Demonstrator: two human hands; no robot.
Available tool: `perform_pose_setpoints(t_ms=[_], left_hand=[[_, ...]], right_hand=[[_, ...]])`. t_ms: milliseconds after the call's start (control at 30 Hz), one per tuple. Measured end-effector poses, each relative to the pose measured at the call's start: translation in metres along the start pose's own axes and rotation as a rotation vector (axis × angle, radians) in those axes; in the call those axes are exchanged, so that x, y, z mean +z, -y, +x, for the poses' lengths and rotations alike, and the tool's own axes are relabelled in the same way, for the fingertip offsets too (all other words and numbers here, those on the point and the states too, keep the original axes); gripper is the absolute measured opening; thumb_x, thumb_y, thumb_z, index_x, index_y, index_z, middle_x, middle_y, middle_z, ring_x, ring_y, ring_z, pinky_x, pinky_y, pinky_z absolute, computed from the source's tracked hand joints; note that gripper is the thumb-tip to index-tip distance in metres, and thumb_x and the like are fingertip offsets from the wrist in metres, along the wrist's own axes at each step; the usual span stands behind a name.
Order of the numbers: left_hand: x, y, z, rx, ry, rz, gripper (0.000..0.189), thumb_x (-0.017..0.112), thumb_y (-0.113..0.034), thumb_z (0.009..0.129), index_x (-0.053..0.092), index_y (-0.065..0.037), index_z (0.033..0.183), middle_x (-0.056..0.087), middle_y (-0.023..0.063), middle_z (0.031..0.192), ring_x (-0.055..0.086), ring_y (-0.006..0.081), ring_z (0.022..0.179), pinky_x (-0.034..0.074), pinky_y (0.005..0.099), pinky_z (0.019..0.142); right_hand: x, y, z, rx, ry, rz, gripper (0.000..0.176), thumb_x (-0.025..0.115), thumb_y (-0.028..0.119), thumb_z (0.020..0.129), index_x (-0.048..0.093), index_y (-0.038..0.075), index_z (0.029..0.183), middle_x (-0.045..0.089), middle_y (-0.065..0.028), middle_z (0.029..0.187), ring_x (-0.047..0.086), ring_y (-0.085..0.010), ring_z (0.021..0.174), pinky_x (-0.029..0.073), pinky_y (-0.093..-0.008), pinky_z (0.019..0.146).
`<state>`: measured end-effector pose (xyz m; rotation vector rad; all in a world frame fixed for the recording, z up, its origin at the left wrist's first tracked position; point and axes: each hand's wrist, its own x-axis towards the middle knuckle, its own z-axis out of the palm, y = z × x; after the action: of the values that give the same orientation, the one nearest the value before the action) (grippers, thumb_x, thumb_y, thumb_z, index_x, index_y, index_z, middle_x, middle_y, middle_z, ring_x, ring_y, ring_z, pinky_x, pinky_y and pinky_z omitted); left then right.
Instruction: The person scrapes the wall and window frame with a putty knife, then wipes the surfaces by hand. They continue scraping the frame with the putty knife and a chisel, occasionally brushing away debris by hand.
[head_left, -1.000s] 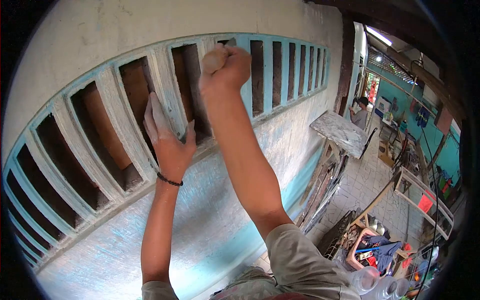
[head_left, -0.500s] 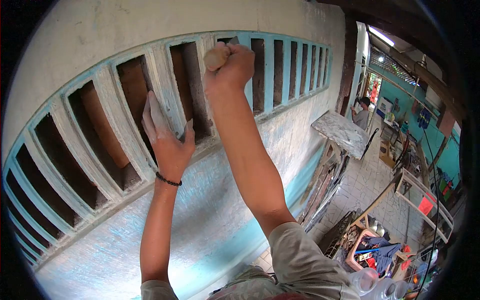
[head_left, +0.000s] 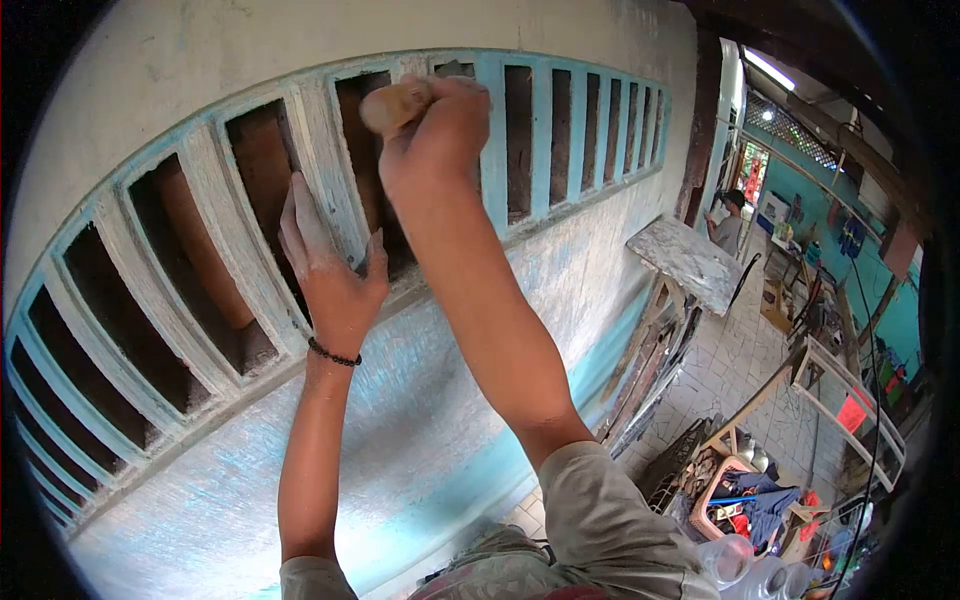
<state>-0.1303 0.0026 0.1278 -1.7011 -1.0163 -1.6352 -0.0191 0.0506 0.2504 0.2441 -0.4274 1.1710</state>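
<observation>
My right hand (head_left: 438, 135) is raised high and clenched around the wooden handle of a scraper (head_left: 398, 102), whose blade end is hidden behind the fist against a turquoise vent bar (head_left: 491, 140). My left hand (head_left: 330, 270), with a dark bracelet at the wrist, grips a whitish scraped bar (head_left: 325, 180) of the vent grille, fingers wrapped into the opening beside it. The grille is a row of vertical slots in a plastered wall; the left bars look scraped pale, the right ones still turquoise.
Below the grille the wall (head_left: 400, 400) is scraped pale over turquoise. To the right, a paint-stained board (head_left: 685, 262) leans on stacked planks. Far below lie a tiled floor, a basket of cloths (head_left: 745, 500), and a seated person (head_left: 728, 225) in the distance.
My right hand with the scraper has shifted left and slightly down along the top of the grille. My left hand has kept its grip on the bar.
</observation>
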Motion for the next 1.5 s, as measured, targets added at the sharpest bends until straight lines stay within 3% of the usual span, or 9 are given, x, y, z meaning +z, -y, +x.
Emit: perform_pose_setpoints(t_ms=[200, 333, 633, 733, 867, 900, 1000, 1400, 1500], left_hand=[[0.001, 0.001, -0.001, 0.002, -0.009, -0.002, 0.102, 0.08, -0.005, 0.08, 0.024, 0.003, 0.165, 0.04, 0.0327, 0.153, 0.043, 0.0516, 0.137, 0.036, 0.0563, 0.118], [0.002, 0.002, -0.001, 0.002, -0.006, 0.002, 0.102, 0.08, -0.005, 0.08, 0.023, 0.003, 0.166, 0.04, 0.0322, 0.154, 0.043, 0.0512, 0.138, 0.036, 0.0557, 0.119], [0.002, 0.001, -0.002, -0.006, -0.005, -0.016, 0.1, 0.078, -0.005, 0.081, 0.024, 0.005, 0.164, 0.038, 0.0335, 0.155, 0.042, 0.0517, 0.139, 0.036, 0.0552, 0.119], [0.001, 0.002, 0.001, 0.009, -0.009, -0.01, 0.1, 0.079, -0.005, 0.08, 0.024, 0.006, 0.164, 0.038, 0.0337, 0.155, 0.042, 0.0521, 0.139, 0.035, 0.0551, 0.119], [0.001, 0.001, 0.0, 0.012, 0.003, 0.023, 0.102, 0.081, -0.008, 0.081, 0.023, 0.005, 0.165, 0.038, 0.0331, 0.156, 0.043, 0.0497, 0.141, 0.036, 0.054, 0.12], [0.0, 0.002, -0.001, 0.018, 0.005, 0.04, 0.103, 0.082, -0.01, 0.082, 0.022, 0.004, 0.165, 0.039, 0.0327, 0.156, 0.043, 0.0483, 0.142, 0.037, 0.0534, 0.12], [0.001, 0.003, -0.001, 0.008, 0.013, 0.038, 0.103, 0.082, -0.01, 0.082, 0.023, 0.004, 0.165, 0.039, 0.0326, 0.156, 0.043, 0.0482, 0.142, 0.037, 0.0534, 0.12], [0.0, 0.001, -0.001, -0.001, 0.003, 0.025, 0.102, 0.083, -0.012, 0.083, 0.024, 0.005, 0.164, 0.041, 0.0333, 0.153, 0.045, 0.0487, 0.139, 0.037, 0.0536, 0.119], [0.002, 0.003, -0.001, 0.002, -0.005, 0.024, 0.103, 0.084, -0.012, 0.083, 0.024, 0.005, 0.164, 0.041, 0.0333, 0.153, 0.046, 0.0486, 0.139, 0.038, 0.054, 0.119]], right_hand=[[0.011, 0.012, -0.002, 0.121, -0.109, 0.063, 0.019, 0.056, 0.001, 0.09, 0.053, 0.008, 0.107, 0.058, -0.0074, 0.101, 0.065, -0.0235, 0.09, 0.058, -0.0375, 0.078], [0.005, 0.008, -0.013, -0.013, 0.036, -0.078, 0.02, 0.055, 0.0, 0.091, 0.051, 0.009, 0.109, 0.057, -0.0081, 0.106, 0.064, -0.0248, 0.093, 0.058, -0.0397, 0.08], [-0.001, 0.007, -0.005, 0.002, 0.023, -0.115, 0.022, 0.054, 0.009, 0.097, 0.043, 0.015, 0.115, 0.059, -0.0096, 0.107, 0.063, -0.0253, 0.088, 0.052, -0.0395, 0.059], [0.001, 0.008, -0.024, 0.052, 0.097, -0.159, 0.026, 0.055, 0.003, 0.098, 0.046, 0.013, 0.12, 0.057, -0.01, 0.112, 0.064, -0.0245, 0.1, 0.056, -0.0452, 0.085], [0.005, 0.016, -0.014, 0.044, -0.062, -0.169, 0.02, 0.056, 0.009, 0.098, 0.051, 0.013, 0.117, 0.062, -0.0076, 0.11, 0.062, -0.0211, 0.101, 0.054, -0.044, 0.084], [0.008, 0.013, -0.016, 0.06, 0.018, -0.17, 0.021, 0.054, 0.014, 0.098, 0.041, 0.018, 0.115, 0.061, -0.0055, 0.105, 0.059, -0.0223, 0.092, 0.046, -0.0453, 0.077], [0.007, 0.016, -0.039, 0.078, 0.017, -0.294, 0.017, 0.056, 0.015, 0.099, 0.052, 0.016, 0.116, 0.063, -0.0033, 0.106, 0.061, -0.0191, 0.098, 0.047, -0.0389, 0.088], [-0.002, 0.005, -0.025, 0.045, 0.066, -0.262, 0.018, 0.056, 0.015, 0.098, 0.052, 0.014, 0.115, 0.063, -0.005, 0.107, 0.06, -0.0205, 0.099, 0.047, -0.0435, 0.09], [-0.004, 0.008, -0.015, 0.039, 0.104, -0.327, 0.022, 0.054, 0.015, 0.099, 0.045, 0.015, 0.119, 0.06, -0.0067, 0.106, 0.06, -0.0213, 0.092, 0.048, -0.0419, 0.076]])
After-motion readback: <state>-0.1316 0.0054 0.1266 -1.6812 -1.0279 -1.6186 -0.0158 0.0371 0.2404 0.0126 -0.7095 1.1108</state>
